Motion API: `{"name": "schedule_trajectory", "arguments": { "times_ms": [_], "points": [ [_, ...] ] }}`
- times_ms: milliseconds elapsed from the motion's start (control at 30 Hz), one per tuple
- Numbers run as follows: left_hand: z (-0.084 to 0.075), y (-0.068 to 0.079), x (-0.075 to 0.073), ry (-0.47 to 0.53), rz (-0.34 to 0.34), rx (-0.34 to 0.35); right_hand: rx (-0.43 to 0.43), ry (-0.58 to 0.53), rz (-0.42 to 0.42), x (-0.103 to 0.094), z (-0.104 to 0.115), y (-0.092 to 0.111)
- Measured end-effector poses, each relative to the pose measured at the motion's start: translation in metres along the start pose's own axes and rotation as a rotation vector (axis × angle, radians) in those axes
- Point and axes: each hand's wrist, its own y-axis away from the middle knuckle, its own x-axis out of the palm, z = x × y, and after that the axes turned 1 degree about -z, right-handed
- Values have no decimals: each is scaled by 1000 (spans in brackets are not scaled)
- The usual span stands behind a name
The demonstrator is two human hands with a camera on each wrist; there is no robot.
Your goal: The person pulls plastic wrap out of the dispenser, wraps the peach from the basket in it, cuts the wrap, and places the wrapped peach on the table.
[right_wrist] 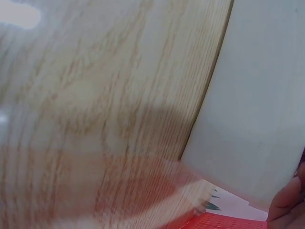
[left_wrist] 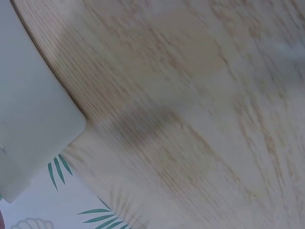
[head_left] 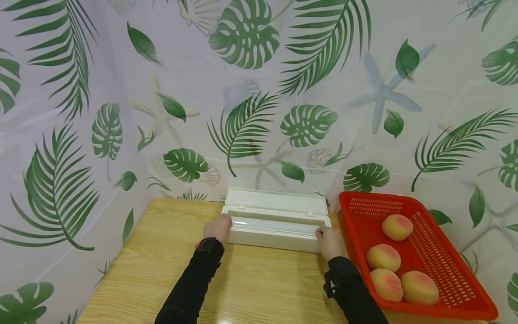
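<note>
A long white cling film dispenser stands at the back of the table, its lid raised against the patterned backdrop. Inside lies a roll of shiny clear cling film. My left hand pinches the film at the left end, and my right hand pinches it at the right end, both with curled fingers. In the left wrist view the dispenser's pale wall fills the left side. The right wrist view shows the dispenser with fingers at its end; their grip is mostly cut off.
A red plastic basket with several peaches stands to the right, close to my right forearm. Wood-grain tabletop extends in front of the dispenser. A white leaf-printed sheet hangs behind and to the left.
</note>
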Motion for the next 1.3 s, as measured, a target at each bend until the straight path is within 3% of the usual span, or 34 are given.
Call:
{"name": "schedule_trajectory", "arguments": {
  "times_ms": [367,600,767,1133,1300],
  "points": [
    [-7,-3,-11,15,74,-63,-9,48,30,-5,4,0],
    [-7,-4,-12,12,79,-88,-18,51,22,-4,3,-1],
    [-7,-7,-16,85,65,-109,-7,50,29,-5,3,-2],
    [-2,-5,-21,160,123,-4,-10,49,22,-5,2,-4],
    [-2,-5,-22,164,126,0,-17,51,6,-5,1,-5]
  ]
}}
